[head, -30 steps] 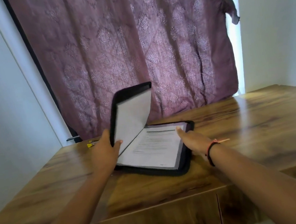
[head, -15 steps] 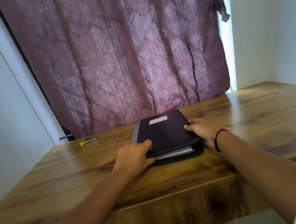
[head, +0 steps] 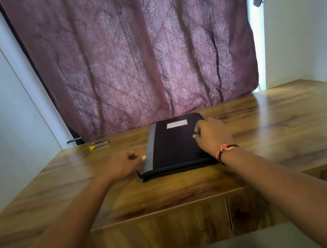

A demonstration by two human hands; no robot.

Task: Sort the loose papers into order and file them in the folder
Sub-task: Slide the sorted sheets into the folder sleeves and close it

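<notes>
Folder: black, grey spine strip, closed, flat on the wooden table. White cover label, writing illegible. Left hand beside the spine, fingers loosely curled, holding nothing. Right hand on the cover's right side, fingers bent; grip cannot be told.

Folder label: txt illegible.

Mauve patterned curtain hung at back; daylight strip seen along its right edge. Pale walls noted either side. Glossy wood-grain table below.
</notes>
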